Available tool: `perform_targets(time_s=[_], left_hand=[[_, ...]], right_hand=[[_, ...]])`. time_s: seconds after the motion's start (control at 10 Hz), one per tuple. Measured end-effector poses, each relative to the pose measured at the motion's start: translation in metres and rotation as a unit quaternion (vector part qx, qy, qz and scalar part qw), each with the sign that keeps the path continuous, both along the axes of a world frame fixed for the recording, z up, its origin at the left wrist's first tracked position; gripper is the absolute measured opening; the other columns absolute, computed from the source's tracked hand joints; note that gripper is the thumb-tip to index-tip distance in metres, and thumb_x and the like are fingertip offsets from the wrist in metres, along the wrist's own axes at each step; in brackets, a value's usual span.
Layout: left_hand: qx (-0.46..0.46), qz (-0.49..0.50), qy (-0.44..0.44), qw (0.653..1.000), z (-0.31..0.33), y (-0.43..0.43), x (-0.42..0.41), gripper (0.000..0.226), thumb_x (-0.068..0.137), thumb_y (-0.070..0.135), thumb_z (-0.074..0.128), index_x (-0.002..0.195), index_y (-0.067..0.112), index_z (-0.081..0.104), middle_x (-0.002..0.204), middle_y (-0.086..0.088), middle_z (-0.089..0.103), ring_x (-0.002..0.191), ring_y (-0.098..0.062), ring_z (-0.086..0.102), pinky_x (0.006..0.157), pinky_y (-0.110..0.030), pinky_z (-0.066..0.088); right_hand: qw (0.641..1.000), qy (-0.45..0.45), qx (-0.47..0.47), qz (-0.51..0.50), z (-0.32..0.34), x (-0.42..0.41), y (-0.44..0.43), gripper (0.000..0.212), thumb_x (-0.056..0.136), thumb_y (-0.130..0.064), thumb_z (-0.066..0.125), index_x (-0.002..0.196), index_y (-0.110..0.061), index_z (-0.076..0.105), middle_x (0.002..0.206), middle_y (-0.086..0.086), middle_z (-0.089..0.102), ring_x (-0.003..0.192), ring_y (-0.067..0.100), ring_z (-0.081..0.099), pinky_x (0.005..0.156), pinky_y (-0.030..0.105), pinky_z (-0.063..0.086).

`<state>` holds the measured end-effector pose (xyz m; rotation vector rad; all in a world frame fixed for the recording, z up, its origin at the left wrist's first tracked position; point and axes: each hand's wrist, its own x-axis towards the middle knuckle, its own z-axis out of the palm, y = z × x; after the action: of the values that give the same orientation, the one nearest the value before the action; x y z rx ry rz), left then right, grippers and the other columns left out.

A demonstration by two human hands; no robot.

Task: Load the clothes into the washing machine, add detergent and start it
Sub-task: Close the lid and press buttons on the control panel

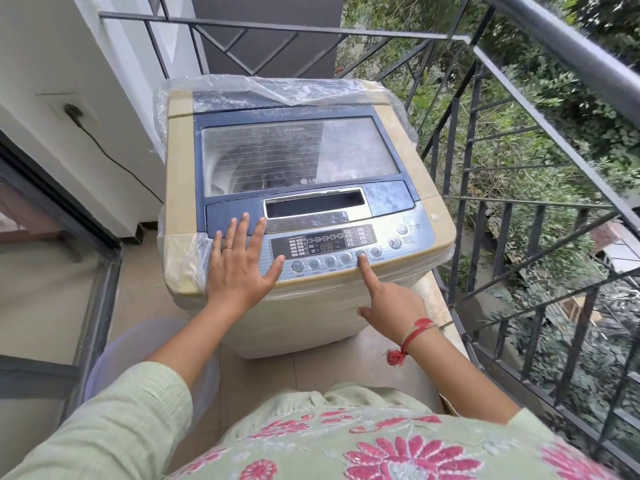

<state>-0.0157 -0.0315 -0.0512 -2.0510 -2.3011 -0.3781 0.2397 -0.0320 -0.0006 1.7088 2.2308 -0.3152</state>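
Note:
A beige and blue top-load washing machine [180, 188], partly wrapped in clear plastic, stands in front of me with its glass lid [298, 157] closed. Through the glass the drum shows only dimly, and I cannot make out clothes. My left hand [239, 268] lies flat with spread fingers on the left end of the control panel [322, 244]. My right hand [391, 306] has its index finger stretched out, with the tip on a round button in the lower row, left of the one marked PROGRAM. The other fingers are curled. The start/pause button [394, 242] is to the right, untouched.
A black metal railing [519, 202] runs close along the right and behind the machine, with trees beyond. On the left wall a plug sits in a socket [71, 110], its cable trailing toward the machine. A pale lavender tub [138, 344] stands by my left side, near a sliding door frame [100, 271].

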Motion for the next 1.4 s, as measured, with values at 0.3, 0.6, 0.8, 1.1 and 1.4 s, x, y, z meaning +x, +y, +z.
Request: perform_targets(time_s=[0.3,0.6,0.8,1.1,1.4], left_hand=[[0.000,0.002,0.003,1.000,0.000,0.000,0.000,0.077,0.085,0.064,0.021,0.148,0.021,0.022,0.155,-0.013,0.021,0.144,-0.029,0.016,0.116,-0.047,0.010],[-0.001,0.001,0.005,1.000,0.001,0.000,0.000,0.077,0.084,0.064,0.020,0.148,0.021,0.023,0.155,-0.013,0.021,0.144,-0.029,0.017,0.116,-0.047,0.010],[0.001,-0.002,0.003,1.000,0.001,0.001,-0.001,0.077,0.085,0.064,0.021,0.148,0.020,0.023,0.155,-0.013,0.021,0.143,-0.030,0.017,0.116,-0.048,0.011],[-0.003,0.001,0.009,1.000,0.000,0.000,0.000,0.076,0.085,0.064,0.020,0.148,0.021,0.023,0.155,-0.013,0.021,0.143,-0.030,0.017,0.116,-0.047,0.012],[0.001,0.002,0.005,1.000,0.000,0.000,0.000,0.076,0.085,0.064,0.021,0.148,0.021,0.024,0.154,-0.013,0.023,0.143,-0.030,0.019,0.116,-0.047,0.011]], right_hand=[[0.996,0.085,-0.034,-0.005,-0.001,0.013,0.008,0.092,0.089,-0.047,0.054,0.146,-0.036,-0.017,0.070,-0.002,0.052,0.067,0.021,0.057,0.047,0.028,0.039],[0.994,0.110,-0.021,-0.012,-0.012,0.035,0.011,0.099,0.088,-0.041,0.057,0.142,-0.040,-0.026,0.067,0.000,0.050,0.063,0.021,0.056,0.056,0.033,0.048],[0.998,0.066,-0.016,0.000,-0.007,0.033,0.017,0.093,0.090,-0.041,0.054,0.143,-0.040,-0.022,0.074,0.002,0.055,0.063,0.021,0.055,0.053,0.029,0.045],[0.936,0.255,0.242,-0.014,0.001,0.030,0.022,0.020,0.091,-0.037,0.054,0.092,-0.019,0.062,0.063,-0.007,0.054,0.056,0.014,0.053,0.048,0.028,0.043],[0.980,0.143,0.133,-0.037,-0.024,0.049,0.014,0.069,0.092,-0.034,0.051,0.149,-0.033,0.012,0.061,-0.002,0.054,0.052,0.020,0.055,0.042,0.029,0.040]])
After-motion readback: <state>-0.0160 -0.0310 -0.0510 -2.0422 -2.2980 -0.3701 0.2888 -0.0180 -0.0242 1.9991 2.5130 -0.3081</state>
